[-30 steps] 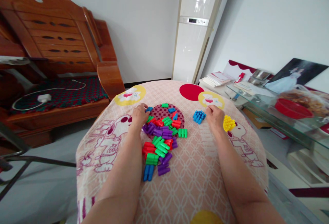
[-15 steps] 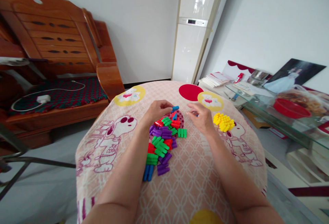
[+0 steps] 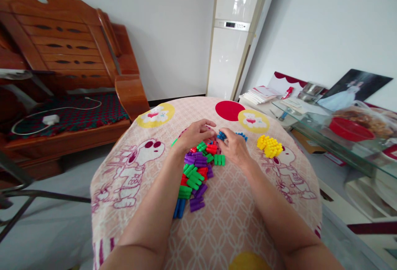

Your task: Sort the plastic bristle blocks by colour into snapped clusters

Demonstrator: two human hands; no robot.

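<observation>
Nearest me, a ribbed blue block [image 3: 179, 208] lies at the near end of the jumbled block pile [image 3: 196, 160]. Farther right, the yellow cluster [image 3: 269, 146] sits apart, seemingly grouped by colour. My right hand [image 3: 235, 145] pinches a blue piece [image 3: 221, 135] by its edge, probably leaving its left side free. Right of that, a blue cluster [image 3: 242, 136] is partly hidden. Beside the piece, my left hand [image 3: 198, 133] is loosely curled; I can't tell whether it holds anything.

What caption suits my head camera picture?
Right hand holding blue pieces, left hand close by, over a colorful pile.
</observation>
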